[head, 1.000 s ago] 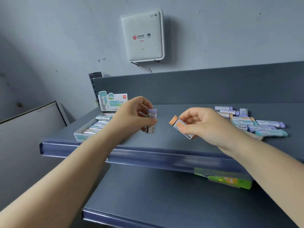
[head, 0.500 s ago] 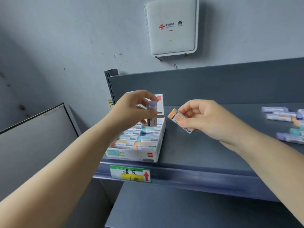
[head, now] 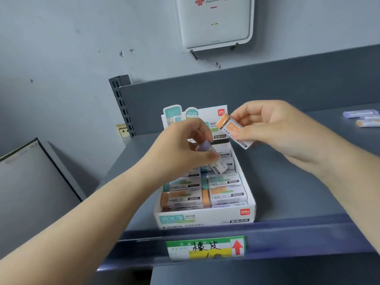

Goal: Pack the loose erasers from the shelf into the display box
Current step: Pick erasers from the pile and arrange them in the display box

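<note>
The white display box (head: 205, 219) sits on the grey shelf near its front edge, holding several sleeved erasers in rows. My left hand (head: 185, 149) pinches a purple-tipped eraser (head: 211, 159), tilted, low over the box's back half. My right hand (head: 273, 128) holds an orange-tipped eraser (head: 232, 128) in its fingertips, above the box's back right corner in front of the raised header card. A few loose erasers (head: 364, 118) lie on the shelf at the far right edge of the view.
The shelf (head: 298, 192) has a dark back panel and a slotted upright (head: 123, 105) at its left end. A green-yellow price label (head: 205, 247) hangs on the front rail. A white router (head: 213, 21) is mounted on the wall above. A grey board (head: 30, 182) leans at the left.
The view has swung left and closer to the box. My left hand has lowered the purple eraser into the box; my right hand has carried the orange eraser over the box's back.
</note>
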Demonstrator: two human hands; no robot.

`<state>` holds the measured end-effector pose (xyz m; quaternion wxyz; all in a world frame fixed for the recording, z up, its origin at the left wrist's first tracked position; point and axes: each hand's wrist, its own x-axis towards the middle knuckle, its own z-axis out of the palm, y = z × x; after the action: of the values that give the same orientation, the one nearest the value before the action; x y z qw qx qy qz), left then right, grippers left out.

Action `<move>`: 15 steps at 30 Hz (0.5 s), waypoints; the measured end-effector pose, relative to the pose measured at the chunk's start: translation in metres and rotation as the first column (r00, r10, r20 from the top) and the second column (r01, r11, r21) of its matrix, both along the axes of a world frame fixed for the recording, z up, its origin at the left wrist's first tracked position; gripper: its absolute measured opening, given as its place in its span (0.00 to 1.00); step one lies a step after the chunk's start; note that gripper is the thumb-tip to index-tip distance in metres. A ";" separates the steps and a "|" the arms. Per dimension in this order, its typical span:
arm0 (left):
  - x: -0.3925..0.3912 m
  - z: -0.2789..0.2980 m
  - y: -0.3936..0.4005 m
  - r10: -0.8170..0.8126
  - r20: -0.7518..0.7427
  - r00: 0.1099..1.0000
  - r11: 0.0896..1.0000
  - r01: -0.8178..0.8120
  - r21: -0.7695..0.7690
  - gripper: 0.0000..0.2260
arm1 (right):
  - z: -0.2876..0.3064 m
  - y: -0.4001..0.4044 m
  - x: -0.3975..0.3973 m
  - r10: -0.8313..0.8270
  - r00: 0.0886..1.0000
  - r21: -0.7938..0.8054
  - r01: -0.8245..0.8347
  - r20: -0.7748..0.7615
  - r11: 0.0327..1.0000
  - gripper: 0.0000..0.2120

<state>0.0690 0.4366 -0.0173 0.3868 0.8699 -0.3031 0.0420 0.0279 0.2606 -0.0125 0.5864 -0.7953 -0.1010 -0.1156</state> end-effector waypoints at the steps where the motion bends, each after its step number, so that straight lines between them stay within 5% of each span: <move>1: 0.000 -0.001 0.001 -0.014 0.051 0.999 1.000 0.012 0.025 0.08 | -0.002 0.002 0.001 -0.005 1.000 -0.004 0.005 -0.009 1.000 0.07; 5: 0.002 -0.003 0.007 -0.056 0.185 0.981 0.991 0.032 0.131 0.05 | -0.006 0.002 0.003 -0.035 0.998 -0.009 0.035 -0.049 0.999 0.07; 15: -0.001 -0.009 0.004 -0.019 0.252 0.967 0.952 -0.059 0.299 0.07 | -0.011 -0.001 -0.001 -0.012 0.995 -0.017 0.010 -0.101 1.000 0.07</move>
<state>0.0684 0.4404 -0.0262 0.2060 0.9097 -0.3437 0.1090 0.0273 0.2600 -0.0235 0.5834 -0.8056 -0.0677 -0.0778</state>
